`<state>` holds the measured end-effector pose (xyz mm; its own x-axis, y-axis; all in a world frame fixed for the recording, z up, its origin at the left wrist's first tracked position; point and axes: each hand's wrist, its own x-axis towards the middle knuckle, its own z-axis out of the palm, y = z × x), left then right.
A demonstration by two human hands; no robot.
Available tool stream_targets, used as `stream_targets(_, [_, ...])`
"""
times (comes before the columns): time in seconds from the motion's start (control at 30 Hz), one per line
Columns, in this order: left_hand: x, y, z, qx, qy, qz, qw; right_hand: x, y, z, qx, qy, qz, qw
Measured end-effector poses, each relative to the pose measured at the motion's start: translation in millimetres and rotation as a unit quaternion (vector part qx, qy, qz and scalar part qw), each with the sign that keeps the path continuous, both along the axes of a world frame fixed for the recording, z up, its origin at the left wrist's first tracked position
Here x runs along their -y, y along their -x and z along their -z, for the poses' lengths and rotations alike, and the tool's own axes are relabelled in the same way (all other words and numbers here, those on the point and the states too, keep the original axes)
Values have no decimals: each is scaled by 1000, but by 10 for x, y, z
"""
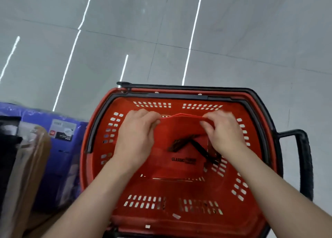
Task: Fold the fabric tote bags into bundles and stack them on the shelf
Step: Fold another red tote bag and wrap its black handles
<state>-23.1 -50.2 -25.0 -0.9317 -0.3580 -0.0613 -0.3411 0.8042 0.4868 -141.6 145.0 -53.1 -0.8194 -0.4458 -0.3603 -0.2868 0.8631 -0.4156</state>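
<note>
A red fabric tote bag (179, 153) with black printed lettering and black straps hangs over the inside of a red plastic shopping basket (100, 166). My left hand (138, 131) pinches the bag's top edge at its left corner. My right hand (222, 130) pinches the same edge at the right corner. The top edge is stretched between both hands, and the bag's lower part drapes down toward the basket floor. The shelf is not in view.
The basket has black handles (303, 158) and stands on a grey tiled floor (161, 40). To its left lie a purple wrapped package (61, 155) with a label and a brown cardboard piece under plastic film (30, 166).
</note>
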Motion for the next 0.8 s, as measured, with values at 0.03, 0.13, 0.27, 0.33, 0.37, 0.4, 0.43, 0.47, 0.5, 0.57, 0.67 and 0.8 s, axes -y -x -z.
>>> stream_targets(0.03, [18, -13, -202, -37, -9, -24, 999, -9, -14, -136, 29, 44, 18, 998])
stream_targets(0.13, [24, -85, -823, -120, -94, -119, 981, -80, -19, -596, 4, 122, 69, 990])
stream_targets(0.27, [-396, -312, -1595, 35, -175, 4, 984, -105, -36, -1289, 112, 208, 304, 923])
stream_targets(0.33, [-706, -415, -1841, 184, -142, 97, 968, -65, -78, -1699, 218, 269, 410, 843])
stream_targets(0.37, [-831, -464, -1954, 209, -110, 110, 965, -45, -104, -1905, 254, 289, 442, 810])
stream_targets(0.4, [-892, -498, -2051, 192, -81, 100, 973, -33, -121, -2102, 281, 305, 464, 783])
stream_targets(0.43, [-899, -505, -2163, 149, -72, 64, 984, -28, -134, -2287, 300, 319, 482, 759])
stream_targets(0.47, [-873, -515, -2280, 97, -85, 15, 992, -46, -140, -2457, 320, 328, 494, 739])
stream_targets(0.5, [-822, -530, -2418, 45, -87, -31, 995, -84, -152, -2630, 341, 334, 491, 729])
stream_targets(0.57, [-707, -541, -2795, 5, -39, -67, 997, -186, -163, -2993, 392, 348, 434, 733])
stream_targets(0.67, [-597, -604, -3492, -35, 27, -83, 996, -444, -53, -3611, 386, 370, 285, 795])
stream_targets(0.8, [-569, -912, -4393, -131, 17, -177, 975, -760, 268, -4389, 274, 216, -106, 931])
